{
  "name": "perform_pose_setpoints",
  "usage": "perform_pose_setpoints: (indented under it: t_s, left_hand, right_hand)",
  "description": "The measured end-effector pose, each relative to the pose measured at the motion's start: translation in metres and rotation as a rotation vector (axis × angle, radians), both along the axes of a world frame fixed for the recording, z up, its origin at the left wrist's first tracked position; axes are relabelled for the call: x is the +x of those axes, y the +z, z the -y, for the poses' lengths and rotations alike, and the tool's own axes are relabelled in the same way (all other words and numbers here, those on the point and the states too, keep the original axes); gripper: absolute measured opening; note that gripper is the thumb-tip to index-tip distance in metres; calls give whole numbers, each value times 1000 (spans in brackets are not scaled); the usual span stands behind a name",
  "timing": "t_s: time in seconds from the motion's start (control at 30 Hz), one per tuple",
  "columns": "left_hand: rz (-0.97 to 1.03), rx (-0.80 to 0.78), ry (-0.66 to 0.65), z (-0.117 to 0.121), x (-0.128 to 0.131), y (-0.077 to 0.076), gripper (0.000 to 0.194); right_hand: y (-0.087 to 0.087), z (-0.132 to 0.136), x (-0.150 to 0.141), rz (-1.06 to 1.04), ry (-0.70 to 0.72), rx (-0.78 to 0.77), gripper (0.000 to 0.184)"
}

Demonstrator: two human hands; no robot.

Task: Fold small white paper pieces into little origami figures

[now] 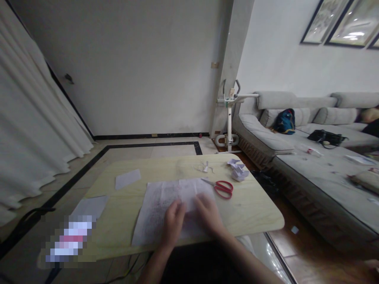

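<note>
A large sheet of paper [156,201] with printed or written lines lies on the light wooden table, under both hands. My left hand [174,221] is closed over the sheet's middle, thumb on top; what its fingers pinch is hidden. Just right of it is my right hand [209,215], its fingers smeared by motion. A paler patch of paper shows between the hands, but whether it is a separate piece cannot be made out. Red-handled scissors [223,189] rest by the sheet's upper right corner, their blades pointing left over its edge.
Crumpled paper [239,171] sits at the table's [257,209] far right, near thin white scraps [205,167]. Two paper pieces, one farther off [128,179] and one nearer [89,207], lie left. A blurred-out object [71,238] is at the near-left corner. A grey sofa [322,169] stands right.
</note>
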State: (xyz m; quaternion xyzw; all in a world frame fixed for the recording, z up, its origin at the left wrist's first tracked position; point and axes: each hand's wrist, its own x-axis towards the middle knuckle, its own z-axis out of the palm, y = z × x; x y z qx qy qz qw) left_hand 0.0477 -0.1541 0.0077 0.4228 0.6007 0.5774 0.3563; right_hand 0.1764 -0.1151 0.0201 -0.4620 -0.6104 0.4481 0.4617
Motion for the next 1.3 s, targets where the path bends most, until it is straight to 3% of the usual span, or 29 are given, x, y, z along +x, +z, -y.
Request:
perform_pose_setpoints:
  t_s: [0.23, 0.5, 0.7, 1.13, 1.3]
  left_hand:
    - [-12, -12, 58, -1, -2, -2, 35]
    - [-51, -28, -68, 1, 1, -5, 33]
    - [-25, -25, 40, 0, -1, -9, 40]
    - [12, -2, 73, 3, -2, 1, 41]
    - [28, -2, 142, 1, -4, -7, 43]
  right_hand:
    - [1, 1, 0, -23, -9, 10, 27]
    - [0, 1, 1, -94, -2, -1, 27]
    - [-4, -1, 2, -34, 0, 23, 30]
    - [-6, 1, 1, -98, 70, 9, 15]
    - [-7, 4, 2, -138, 50, 20, 12]
